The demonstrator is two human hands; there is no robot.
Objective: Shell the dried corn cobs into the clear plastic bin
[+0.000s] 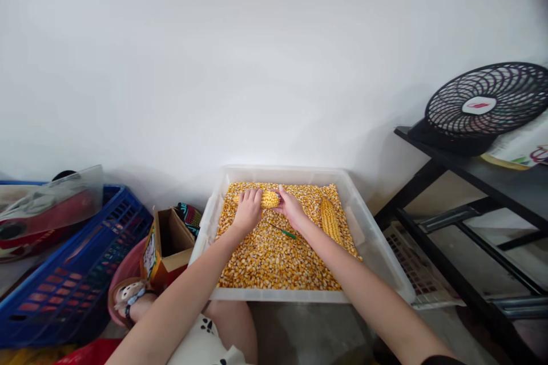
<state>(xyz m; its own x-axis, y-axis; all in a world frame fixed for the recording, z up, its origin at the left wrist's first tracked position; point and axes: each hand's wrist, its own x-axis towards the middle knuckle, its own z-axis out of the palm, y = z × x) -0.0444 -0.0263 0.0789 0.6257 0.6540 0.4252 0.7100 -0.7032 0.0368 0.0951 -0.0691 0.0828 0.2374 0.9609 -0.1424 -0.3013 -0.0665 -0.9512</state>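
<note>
A yellow corn cob (269,200) lies sideways between my two hands, above a bed of loose corn kernels (274,262). My left hand (249,209) is wrapped over the cob's left part. At the cob's right end, the fingers of my right hand (290,208) close around the tip. Just below the hands, a thin tool with a green handle (287,233) rests on the kernels; its shaft is partly hidden. A second corn cob (329,219) lies on the kernels to the right, beyond my right forearm. All of this sits in a translucent plastic bin (377,239).
Left of the bin stand an open cardboard box (173,239), a pink basin (128,265) and a blue plastic basket (77,285) with items in it. A black fan (479,105) sits on a black metal-framed stand (449,168) at right. A white wall (274,68) rises behind.
</note>
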